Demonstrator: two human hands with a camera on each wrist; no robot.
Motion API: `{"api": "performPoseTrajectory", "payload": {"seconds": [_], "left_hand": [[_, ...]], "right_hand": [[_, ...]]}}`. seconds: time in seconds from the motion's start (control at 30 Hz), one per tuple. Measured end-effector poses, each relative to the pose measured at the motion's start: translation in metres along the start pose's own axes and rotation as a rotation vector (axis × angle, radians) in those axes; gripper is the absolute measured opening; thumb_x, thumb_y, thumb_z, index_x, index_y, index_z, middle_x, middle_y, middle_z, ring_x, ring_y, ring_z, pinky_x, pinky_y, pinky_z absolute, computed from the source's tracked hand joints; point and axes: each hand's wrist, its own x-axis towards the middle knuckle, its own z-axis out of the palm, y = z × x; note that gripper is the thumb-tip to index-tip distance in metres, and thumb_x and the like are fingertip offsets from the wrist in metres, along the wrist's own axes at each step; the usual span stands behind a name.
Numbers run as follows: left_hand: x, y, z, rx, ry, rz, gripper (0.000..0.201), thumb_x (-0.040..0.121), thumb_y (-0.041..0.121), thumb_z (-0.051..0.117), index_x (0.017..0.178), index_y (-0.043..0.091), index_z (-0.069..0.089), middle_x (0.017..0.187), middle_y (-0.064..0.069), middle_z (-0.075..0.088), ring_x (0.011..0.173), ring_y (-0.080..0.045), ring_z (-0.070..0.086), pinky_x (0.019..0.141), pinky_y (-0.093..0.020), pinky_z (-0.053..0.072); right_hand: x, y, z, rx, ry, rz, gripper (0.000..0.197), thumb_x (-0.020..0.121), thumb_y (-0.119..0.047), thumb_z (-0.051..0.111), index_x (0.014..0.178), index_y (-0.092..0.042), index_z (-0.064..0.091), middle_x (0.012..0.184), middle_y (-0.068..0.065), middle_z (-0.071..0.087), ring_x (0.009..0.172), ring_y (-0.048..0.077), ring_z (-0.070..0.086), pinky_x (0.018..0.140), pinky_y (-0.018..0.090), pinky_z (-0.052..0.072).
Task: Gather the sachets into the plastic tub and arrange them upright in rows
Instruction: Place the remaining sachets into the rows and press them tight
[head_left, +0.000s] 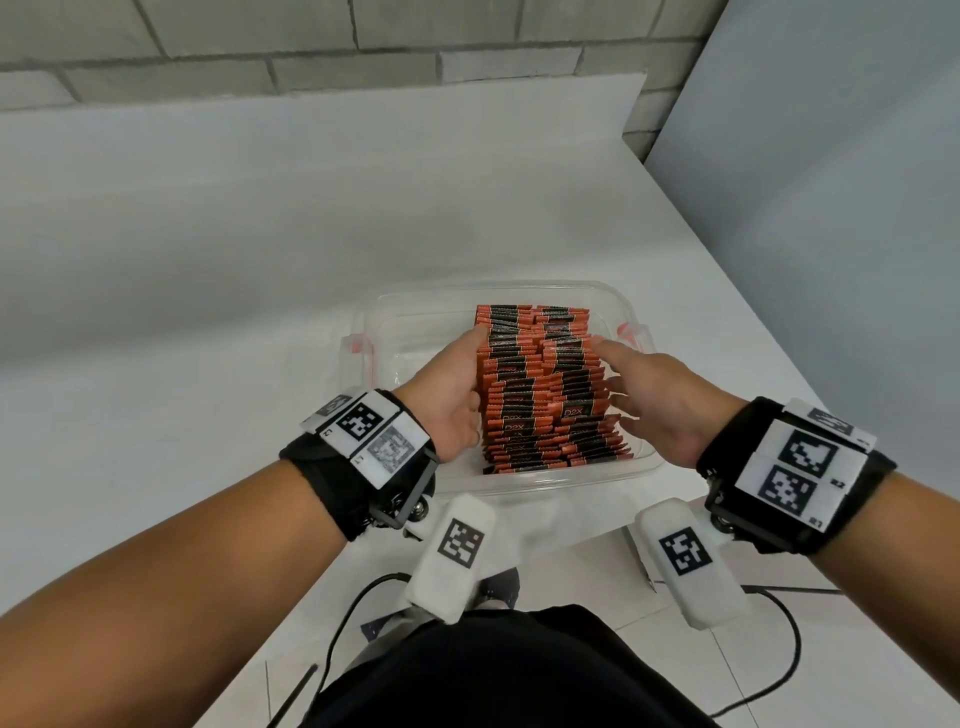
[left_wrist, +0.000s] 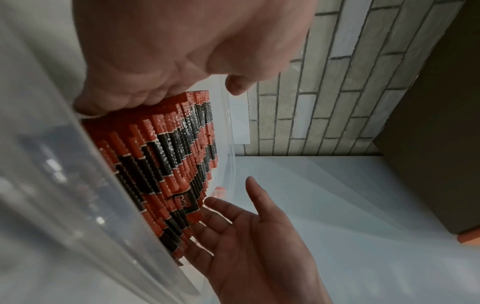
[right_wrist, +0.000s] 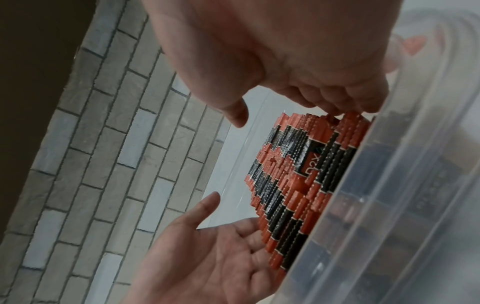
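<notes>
Upright, sachets (head_left: 545, 387) row runs front-to-back.

head: above, looking down | wrists: close, facing inward across sachets (head_left: 540, 384) | shared: tub (head_left: 363, 332)

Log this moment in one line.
sachets upright in plastic tub | left hand and right hand pressing sides

Orange-and-black sachets (head_left: 545, 384) stand upright in two packed rows inside the clear plastic tub (head_left: 498, 291) on the table.
</notes>
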Motion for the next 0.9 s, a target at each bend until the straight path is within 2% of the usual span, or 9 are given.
{"api": "performPoseTrajectory", "payload": {"seconds": [0.07, 0.17, 0.27, 0.37, 0.4, 0.53, 0.67, 0.77, 0.9], "left_hand": [[0.0, 0.0, 0.0, -0.034, -0.009, -0.009, 0.051, 0.095, 0.057, 0.039, 0.09, 0.012, 0.063, 0.067, -0.001, 0.068, 0.072, -0.017, 0.062, 0.064, -0.028, 0.047], [0.0, 0.001, 0.001, -0.038, 0.005, -0.013, 0.05, 0.096, 0.055, 0.038, 0.084, 0.012, 0.059, 0.083, -0.003, 0.067, 0.077, -0.017, 0.06, 0.067, -0.028, 0.046], [-0.001, 0.006, 0.003, -0.055, 0.049, 0.002, 0.048, 0.098, 0.053, 0.034, 0.075, 0.014, 0.051, 0.089, -0.004, 0.062, 0.081, -0.018, 0.056, 0.069, -0.029, 0.042], [-0.004, 0.007, 0.005, -0.07, 0.014, -0.001, 0.045, 0.096, 0.052, 0.041, 0.086, 0.012, 0.06, 0.091, -0.006, 0.066, 0.082, -0.02, 0.062, 0.065, -0.029, 0.047], [-0.004, 0.006, 0.005, -0.068, 0.009, 0.003, 0.043, 0.095, 0.051, 0.043, 0.087, 0.012, 0.06, 0.09, -0.005, 0.066, 0.081, -0.02, 0.063, 0.064, -0.028, 0.048], [-0.004, 0.008, 0.006, -0.067, 0.062, 0.018, 0.043, 0.097, 0.049, 0.039, 0.077, 0.013, 0.053, 0.09, -0.004, 0.062, 0.081, -0.018, 0.059, 0.064, -0.029, 0.046], [-0.002, 0.013, 0.005, -0.053, 0.063, 0.016, 0.044, 0.097, 0.051, 0.037, 0.088, 0.013, 0.058, 0.095, -0.005, 0.063, 0.086, -0.019, 0.058, 0.075, -0.031, 0.046], [0.001, 0.016, 0.002, -0.024, 0.091, 0.016, 0.041, 0.097, 0.048, 0.036, 0.083, 0.014, 0.054, 0.094, -0.004, 0.058, 0.076, -0.015, 0.05, 0.096, -0.035, 0.039], [0.003, 0.019, 0.001, -0.067, 0.086, -0.019, 0.041, 0.097, 0.049, 0.036, 0.088, 0.014, 0.056, 0.102, -0.005, 0.061, 0.085, -0.02, 0.058, 0.067, -0.032, 0.045]], "right_hand": [[0.001, -0.001, 0.002, 0.034, -0.005, -0.001, 0.07, 0.091, -0.057, 0.048, 0.148, -0.021, 0.03, 0.105, -0.006, 0.066, 0.105, 0.012, 0.058, 0.106, 0.034, 0.037], [0.003, -0.003, 0.002, 0.05, 0.02, -0.013, 0.069, 0.092, -0.058, 0.047, 0.146, -0.018, 0.033, 0.086, -0.007, 0.067, 0.085, 0.01, 0.06, 0.088, 0.028, 0.044], [0.009, -0.006, 0.0, 0.076, 0.044, -0.024, 0.072, 0.093, -0.057, 0.046, 0.15, -0.018, 0.024, 0.089, -0.004, 0.064, 0.092, 0.013, 0.059, 0.099, 0.034, 0.043], [0.011, -0.006, 0.003, 0.07, 0.02, -0.004, 0.074, 0.091, -0.059, 0.047, 0.15, -0.02, 0.024, 0.086, -0.005, 0.07, 0.08, 0.01, 0.064, 0.071, 0.027, 0.049], [0.013, -0.006, 0.003, 0.06, 0.014, -0.004, 0.075, 0.091, -0.06, 0.047, 0.15, -0.02, 0.024, 0.089, -0.006, 0.07, 0.082, 0.01, 0.064, 0.07, 0.027, 0.048], [0.016, -0.011, 0.002, 0.058, 0.024, -0.018, 0.078, 0.089, -0.062, 0.048, 0.149, -0.018, 0.025, 0.128, 0.001, 0.058, 0.122, 0.02, 0.051, 0.106, 0.039, 0.038], [0.015, -0.018, 0.005, 0.049, 0.01, -0.037, 0.056, 0.091, -0.059, 0.046, 0.125, -0.015, 0.053, 0.094, -0.004, 0.067, 0.093, 0.013, 0.06, 0.099, 0.034, 0.042], [0.016, -0.024, 0.006, 0.057, 0.017, -0.037, 0.038, 0.095, -0.053, 0.044, 0.096, -0.017, 0.057, 0.091, -0.002, 0.065, 0.094, 0.016, 0.059, 0.102, 0.035, 0.042], [0.015, -0.028, 0.01, 0.068, -0.003, -0.031, 0.04, 0.096, -0.052, 0.044, 0.099, -0.015, 0.06, 0.085, 0.0, 0.066, 0.082, 0.015, 0.061, 0.086, 0.031, 0.048]]}}
